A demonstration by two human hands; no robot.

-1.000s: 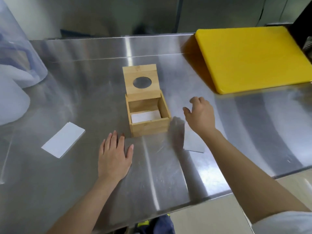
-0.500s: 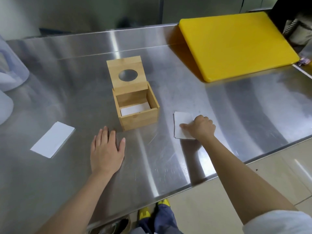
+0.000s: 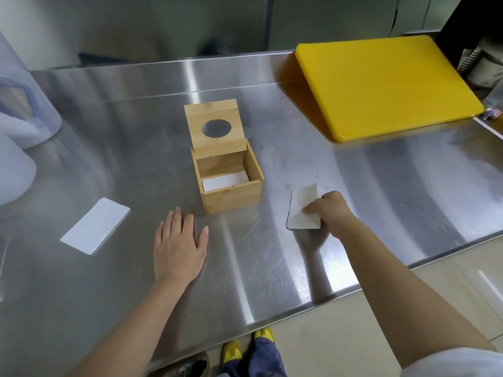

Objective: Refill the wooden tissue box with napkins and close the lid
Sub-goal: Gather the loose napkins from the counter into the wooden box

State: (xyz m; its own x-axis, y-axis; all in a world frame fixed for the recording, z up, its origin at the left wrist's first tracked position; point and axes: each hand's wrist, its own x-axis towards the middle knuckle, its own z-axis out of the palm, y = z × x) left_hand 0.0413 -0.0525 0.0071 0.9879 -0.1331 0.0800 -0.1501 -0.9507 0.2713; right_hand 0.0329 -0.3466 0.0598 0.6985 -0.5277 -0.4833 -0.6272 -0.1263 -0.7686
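The wooden tissue box (image 3: 232,198) stands mid-table with its lid (image 3: 215,123) hinged up at the back; the lid has a round hole. White napkins (image 3: 224,182) lie inside at the bottom. To the box's right, my right hand (image 3: 330,209) pinches a folded white napkin (image 3: 300,209) and holds it tilted just above the steel. My left hand (image 3: 178,247) rests flat on the table in front of the box, fingers spread, holding nothing. Another folded napkin (image 3: 95,225) lies at the left.
A yellow cutting board (image 3: 381,85) lies at the back right of the steel table (image 3: 381,200). Translucent plastic containers (image 3: 19,123) stand at the far left. The table's front edge runs diagonally near my forearms; feet and floor show below.
My right hand came down onto the napkin right of the box, closed on it and lifted its edge off the table. My left hand stayed flat.
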